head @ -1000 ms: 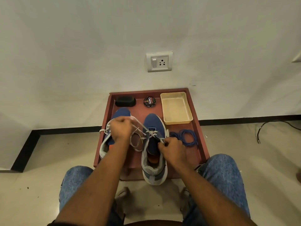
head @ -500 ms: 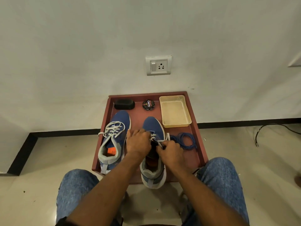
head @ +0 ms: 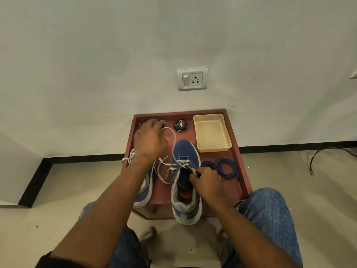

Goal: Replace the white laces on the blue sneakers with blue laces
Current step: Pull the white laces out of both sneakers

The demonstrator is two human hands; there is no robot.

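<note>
Two blue sneakers stand on a reddish-brown tray (head: 242, 167). The right sneaker (head: 186, 151) has its white lace (head: 164, 167) partly pulled out, hanging in loops to its left. My left hand (head: 149, 141) is raised over the far left of the tray, blurred, holding a length of that white lace, which arcs back to the shoe. My right hand (head: 205, 180) is closed on the sneaker's tongue and lace at the eyelets. The left sneaker (head: 144, 194) is mostly hidden under my left forearm. The coiled blue laces (head: 222, 168) lie to the right of the right sneaker.
A round shoe polish tin (head: 180, 125) and a cream plastic tray (head: 211, 134) sit at the back of the tray. A wall socket (head: 192, 79) is above. A black cable (head: 328, 153) lies on the floor at right. My knees in jeans flank the tray's front.
My left hand has swung from the right sneaker's eyelets up and to the far left, drawing the white lace out with it. My right hand stays at the shoe's tongue.
</note>
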